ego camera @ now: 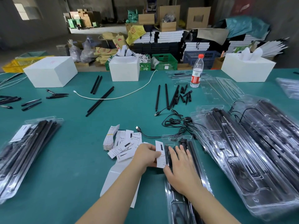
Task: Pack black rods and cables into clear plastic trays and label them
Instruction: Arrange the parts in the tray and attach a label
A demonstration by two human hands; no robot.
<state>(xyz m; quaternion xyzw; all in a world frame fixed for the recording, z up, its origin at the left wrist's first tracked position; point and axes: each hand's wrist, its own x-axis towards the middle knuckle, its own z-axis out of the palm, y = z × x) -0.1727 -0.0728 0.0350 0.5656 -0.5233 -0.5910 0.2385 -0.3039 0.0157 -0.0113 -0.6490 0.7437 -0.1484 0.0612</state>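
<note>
A clear plastic tray [196, 148] holding black rods and a cable lies in front of me on the green table [72, 159]. My right hand [181, 168] rests flat on it, fingers straight. My left hand [146, 156] pinches a white label card [159, 153] at the tray's left edge. Loose label cards [126, 147] and a banded bundle [111, 138] lie left of it. Loose black rods [166, 97] and a black USB cable [171, 122] lie further back.
Stacks of filled trays sit at the right [252, 151] and left [27, 149]. Empty clear trays [221, 89], a water bottle [196, 71], three white boxes [51, 71] and a white cable [126, 96] are at the back. A white folded carton [119, 180] lies under my left arm.
</note>
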